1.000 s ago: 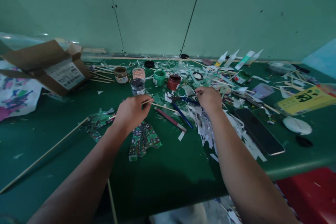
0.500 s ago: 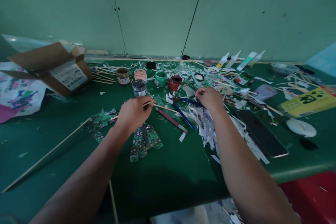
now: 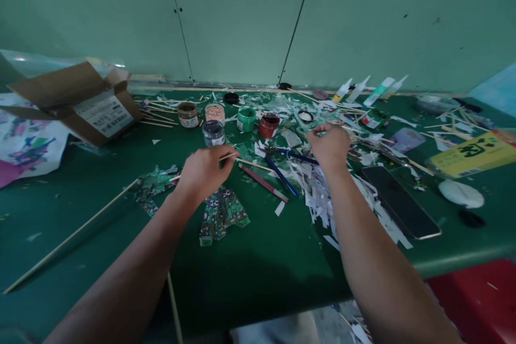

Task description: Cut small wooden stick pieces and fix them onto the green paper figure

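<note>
My left hand (image 3: 205,173) is closed on a thin wooden stick (image 3: 228,156), whose end shows past the thumb. Beneath and beside that hand lie camouflage-patterned cut-out pieces (image 3: 223,212), with more green patterned pieces (image 3: 155,185) to its left. My right hand (image 3: 330,148) hovers by a heap of scraps with fingers pinched together; whatever is in them is too small or hidden to tell. Between the hands rest blue-handled pliers (image 3: 282,176) and a slim pink-handled tool (image 3: 264,183). White paper strips (image 3: 318,196) are piled under my right wrist.
Open paint jars (image 3: 246,119) stand behind my hands. An open cardboard box (image 3: 100,115) is at left, a long stick (image 3: 72,236) nearer. On the right are a phone (image 3: 401,201), a yellow packet (image 3: 475,155), a white mouse-shaped object (image 3: 461,193) and glue bottles (image 3: 379,91).
My right hand has moved a little right and upward, away from the pliers' handle end. My left hand has stayed almost in place with the stick.
</note>
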{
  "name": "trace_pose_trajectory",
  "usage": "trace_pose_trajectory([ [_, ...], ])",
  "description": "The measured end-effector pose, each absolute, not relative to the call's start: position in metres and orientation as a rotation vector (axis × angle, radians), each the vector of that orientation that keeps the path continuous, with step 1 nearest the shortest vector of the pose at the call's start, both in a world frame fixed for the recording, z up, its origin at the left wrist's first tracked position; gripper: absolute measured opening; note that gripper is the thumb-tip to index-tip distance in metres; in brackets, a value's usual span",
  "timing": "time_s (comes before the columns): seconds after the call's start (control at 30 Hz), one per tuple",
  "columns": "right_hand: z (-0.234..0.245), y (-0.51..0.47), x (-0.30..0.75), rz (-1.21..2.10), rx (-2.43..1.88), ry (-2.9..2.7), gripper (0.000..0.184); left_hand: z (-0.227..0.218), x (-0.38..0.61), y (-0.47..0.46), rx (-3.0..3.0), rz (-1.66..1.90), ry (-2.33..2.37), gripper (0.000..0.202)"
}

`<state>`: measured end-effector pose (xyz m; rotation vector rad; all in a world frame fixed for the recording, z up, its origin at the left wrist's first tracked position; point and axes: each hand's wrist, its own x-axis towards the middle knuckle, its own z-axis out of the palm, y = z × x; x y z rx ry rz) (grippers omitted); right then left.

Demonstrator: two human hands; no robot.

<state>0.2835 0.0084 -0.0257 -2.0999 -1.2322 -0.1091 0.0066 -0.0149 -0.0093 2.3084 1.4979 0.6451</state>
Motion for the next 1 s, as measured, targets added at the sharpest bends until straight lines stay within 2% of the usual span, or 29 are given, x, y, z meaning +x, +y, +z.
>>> trace_pose_trajectory([
  [0.13,-0.018,0.003,0.266,0.228,-1.616,-1.137,0.005,-0.012,0.005,-0.015,2.322,0.706,1.412,0.030],
  [0.23,-0.017,-0.005,0.237,0.613,-1.309,-1.162,0.014,-0.009,0.006,-0.018,2.349,0.831,1.313,0.029],
  [0.43,-0.020,-0.023,0.198,1.045,-1.060,-1.276,0.026,-0.004,0.010,-0.023,2.316,1.162,1.160,0.016],
  [1.0,-0.016,-0.033,0.200,1.087,-0.935,-1.447,0.024,-0.006,0.017,-0.029,2.129,1.227,1.088,0.009],
])
